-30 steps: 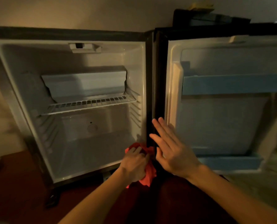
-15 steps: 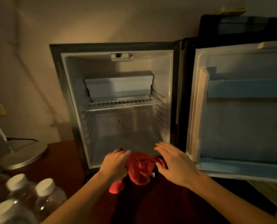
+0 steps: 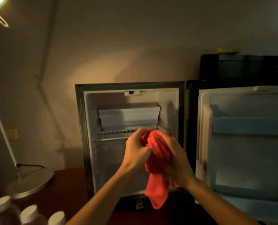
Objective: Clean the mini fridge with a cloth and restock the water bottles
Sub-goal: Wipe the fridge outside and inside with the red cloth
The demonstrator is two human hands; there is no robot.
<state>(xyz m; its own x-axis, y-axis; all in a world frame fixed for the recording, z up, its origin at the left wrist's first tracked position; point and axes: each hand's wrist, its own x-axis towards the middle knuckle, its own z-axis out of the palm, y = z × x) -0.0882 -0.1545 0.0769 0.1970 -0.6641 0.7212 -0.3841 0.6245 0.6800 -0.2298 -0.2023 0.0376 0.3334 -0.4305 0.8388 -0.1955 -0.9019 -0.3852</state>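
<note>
Change: a second ago the cloth (image 3: 157, 161) lay at the fridge's bottom front lip under the left hand (image 3: 137, 151), with the right hand (image 3: 175, 157) flat beside it. Now both hands hold the cloth lifted in front of the open cabinet, bunched between them, one tail hanging toward 6 o'clock. The view has also pulled back and swung left, bringing the bottles and lamp into sight. Judgement: the wiping looks finished or paused, and the cloth is being gathered up, so restocking is probably next.

Hands, two. Left hand: fingers curled round the upper bunch of cloth. Right hand: wrapped round the cloth from the 3 o'clock side, somewhat blurred.

Cloth, one, red; held off the tabletop (image 3: 66, 189), at the centre of the view.

Mini fridge (image 3: 112, 159), one, door swung open. One wire shelf (image 3: 115, 133) inside, one white box-shaped compartment (image 3: 129, 117) above it. No bottles visible inside.

Fridge door (image 3: 248, 151), one, at 3 o'clock; two blue rails across its inner face, both without bottles.

Water bottles (image 3: 30, 213), three white caps visible at 7 o'clock, cut off by the frame edge; not yet restocked.

Desk lamp (image 3: 29, 184), one, round metal base at 8 o'clock, lit head at 10 o'clock.
</note>
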